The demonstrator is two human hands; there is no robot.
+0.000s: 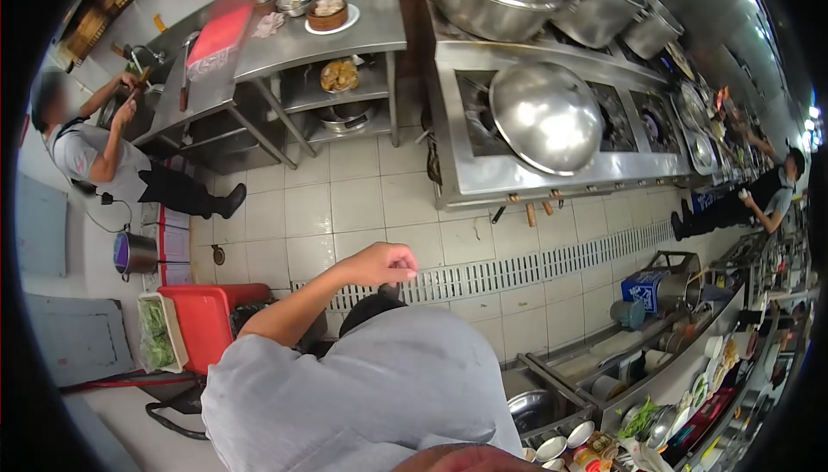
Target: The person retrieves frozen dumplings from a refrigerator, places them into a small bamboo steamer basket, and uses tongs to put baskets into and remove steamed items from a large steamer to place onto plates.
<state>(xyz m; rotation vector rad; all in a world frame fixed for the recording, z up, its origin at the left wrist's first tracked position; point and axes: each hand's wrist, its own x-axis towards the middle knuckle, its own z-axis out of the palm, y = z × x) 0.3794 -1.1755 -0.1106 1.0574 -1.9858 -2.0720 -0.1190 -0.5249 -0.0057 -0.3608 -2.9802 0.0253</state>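
Above the tiled floor [362, 196] of a busy kitchen, the left hand [384, 263] is being held up in mid-air, its fingers being curled into a loose fist. Something small and dark is showing just under the knuckles, but whether anything is being gripped cannot be told. The right hand is not being shown. The drain grating [517, 269], the nearest thing, is lying just beyond the fist, running across the floor between the cooking range [483, 170] and the counter at the lower right. A red bin [211, 317] is standing near the grating's left end. By the look of it, no grasp is being made at this point; any pick-up would call first for the fingers to be opened. Other people are being seen at work well apart, one at the sink [103, 157].
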